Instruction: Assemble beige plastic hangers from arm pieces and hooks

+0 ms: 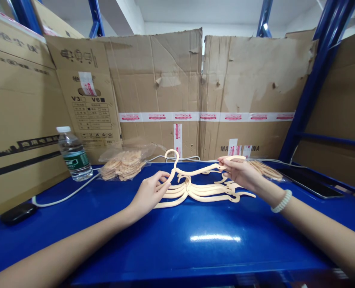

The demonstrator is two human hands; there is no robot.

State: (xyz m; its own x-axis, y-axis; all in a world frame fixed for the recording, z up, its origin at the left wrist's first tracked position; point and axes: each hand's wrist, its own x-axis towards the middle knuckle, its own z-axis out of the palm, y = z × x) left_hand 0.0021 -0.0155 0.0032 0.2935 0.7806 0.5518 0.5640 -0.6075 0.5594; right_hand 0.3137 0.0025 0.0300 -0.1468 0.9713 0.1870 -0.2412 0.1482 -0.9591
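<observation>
Several cream plastic hangers (201,194) lie stacked on the blue shelf top (195,248), a little past its middle toward twelve o'clock, hooks pointing to the cardboard wall. I judge that stack to be the part already done; I cannot count it exactly, because the arms overlap.

One more hanger (195,171) is in my hands just above the stack, not touching it as far as I can see. My left hand (150,194) pinches its left end, at about nine o'clock from the stack, fingers closed narrowly on the thin plastic below the hook. My right hand (240,174) holds the other end at about three o'clock, fingertips closed round the shoulder tip, a white bead bracelet (281,201) on that wrist. So this hanger is held level between both hands and has not yet been laid down.

What may be left: at eleven o'clock a clear bag of small cream plastic pieces (125,164) sits by a water bottle (73,154), and at two o'clock, behind my right hand, lies a further loose pile of cream pieces (265,168). Whether those belong to the same work I cannot tell.

A white cable (66,196) runs along the shelf at nine o'clock, a black device (18,213) lies near the left edge, and a dark tablet (312,184) lies flat at three o'clock.
</observation>
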